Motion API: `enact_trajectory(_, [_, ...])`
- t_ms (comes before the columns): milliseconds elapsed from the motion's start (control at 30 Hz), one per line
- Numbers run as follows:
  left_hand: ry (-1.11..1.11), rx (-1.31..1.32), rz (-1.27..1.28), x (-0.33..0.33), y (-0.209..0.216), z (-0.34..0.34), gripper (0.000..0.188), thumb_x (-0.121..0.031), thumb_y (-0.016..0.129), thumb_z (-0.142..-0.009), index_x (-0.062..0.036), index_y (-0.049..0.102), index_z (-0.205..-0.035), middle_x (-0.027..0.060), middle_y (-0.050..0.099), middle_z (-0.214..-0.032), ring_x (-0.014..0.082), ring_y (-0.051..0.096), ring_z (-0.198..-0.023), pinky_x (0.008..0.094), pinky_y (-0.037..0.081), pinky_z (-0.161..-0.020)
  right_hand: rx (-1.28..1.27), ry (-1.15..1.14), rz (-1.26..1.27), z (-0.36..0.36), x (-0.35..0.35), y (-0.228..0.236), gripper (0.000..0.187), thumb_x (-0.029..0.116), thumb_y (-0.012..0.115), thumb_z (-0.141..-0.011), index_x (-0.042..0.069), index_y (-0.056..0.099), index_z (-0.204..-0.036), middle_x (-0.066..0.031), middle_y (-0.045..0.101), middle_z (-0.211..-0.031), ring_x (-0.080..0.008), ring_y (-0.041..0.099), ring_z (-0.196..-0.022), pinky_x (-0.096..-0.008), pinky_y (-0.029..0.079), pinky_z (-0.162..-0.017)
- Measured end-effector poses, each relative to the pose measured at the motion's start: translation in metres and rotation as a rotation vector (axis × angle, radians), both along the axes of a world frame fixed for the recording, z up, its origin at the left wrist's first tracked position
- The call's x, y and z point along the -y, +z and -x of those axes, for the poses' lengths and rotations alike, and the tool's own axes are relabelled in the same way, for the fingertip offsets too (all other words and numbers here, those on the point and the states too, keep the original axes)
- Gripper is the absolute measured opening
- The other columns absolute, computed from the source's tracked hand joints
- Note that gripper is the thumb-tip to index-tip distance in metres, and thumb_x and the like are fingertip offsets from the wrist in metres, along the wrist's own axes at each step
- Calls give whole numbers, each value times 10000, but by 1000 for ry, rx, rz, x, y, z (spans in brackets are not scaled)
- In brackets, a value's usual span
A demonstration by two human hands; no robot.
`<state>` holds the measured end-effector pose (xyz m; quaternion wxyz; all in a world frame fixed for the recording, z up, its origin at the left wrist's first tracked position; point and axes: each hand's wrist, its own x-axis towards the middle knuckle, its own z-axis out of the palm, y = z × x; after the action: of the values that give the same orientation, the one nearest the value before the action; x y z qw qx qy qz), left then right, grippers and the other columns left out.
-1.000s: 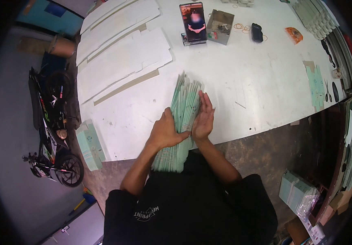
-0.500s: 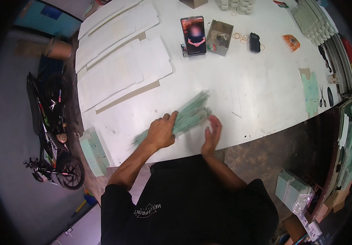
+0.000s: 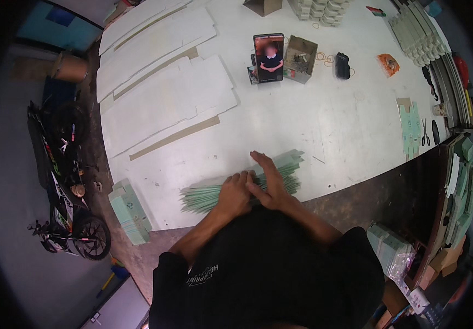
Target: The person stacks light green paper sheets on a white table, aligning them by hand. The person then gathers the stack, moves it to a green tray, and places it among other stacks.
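On white worktop (image 3: 352,120), by near edge: green cartons (image 3: 206,194), fanned at both ends. Clasped midway in left grip (image 3: 236,193); overlaid by spread right grip (image 3: 272,189), contact unclear.

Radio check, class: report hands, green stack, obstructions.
Left hand, right hand on green folded-carton stack. Stack fanned on white table. Phone, open box beyond, not blocking.

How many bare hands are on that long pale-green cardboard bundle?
2: the left hand near the middle of the bundle, the right hand over its right half.
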<state>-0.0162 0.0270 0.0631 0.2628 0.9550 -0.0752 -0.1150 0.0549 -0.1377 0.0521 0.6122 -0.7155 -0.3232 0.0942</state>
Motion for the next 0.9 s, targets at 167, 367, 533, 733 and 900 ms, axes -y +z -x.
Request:
enact_trajectory(167, [-48, -63, 37, -7, 1, -9, 719, -84, 753, -706, 47, 529, -1376, 225, 647, -1163, 418, 659, -1046, 494, 544, -935, 186, -37, 246, -2, 3, 20, 623, 307, 714, -977, -25, 514, -1465, -279, 535, -1467, -466, 470, -1426, -668, 241, -1240])
enact_trajectory(367, [-83, -29, -151, -2, -8, -9, 806, -205, 769, -768, 34, 490, -1486, 238, 618, -1392, 380, 625, -1264, 459, 488, -1109, 369, 20, 735, 7, 19, -8, 696, 497, 614, -1014, 7, 522, -1500, -287, 490, -1522, -473, 426, -1458, -689, 147, -1253])
enact_trajectory(533, [-83, -233, 206, -43, 23, -44, 751, -321, 793, -868, 48, 541, -1472, 255, 612, -1435, 366, 631, -1269, 446, 476, -1124, 426, 59, 854, 5, 15, 3, 861, 613, 572, -1005, -1, 428, -1592, -297, 354, -1645, -473, 280, -1562, -736, 79, -1236])
enact_trajectory(733, [5, -621, 559, -114, -28, -87, 834, -695, 374, -1085, 54, 644, -1333, 199, 702, -1202, 285, 642, -1189, 382, 476, -1067, 480, 109, 793, 9, -31, 58, 998, 724, 528, -974, -57, 406, -1583, -297, 269, -1695, -484, 176, -1598, -771, 137, -1205])
enact_trajectory(900, [10, -854, 967, -138, -37, -97, 1086, -859, 96, -982, -20, 637, -1409, 130, 604, -1442, 279, 504, -1380, 436, 327, -1229, 464, 190, 810, 28, -47, 6, 954, 744, 525, -962, 99, 366, -1648, -277, 219, -1724, -466, 181, -1605, -777, 106, -1211])
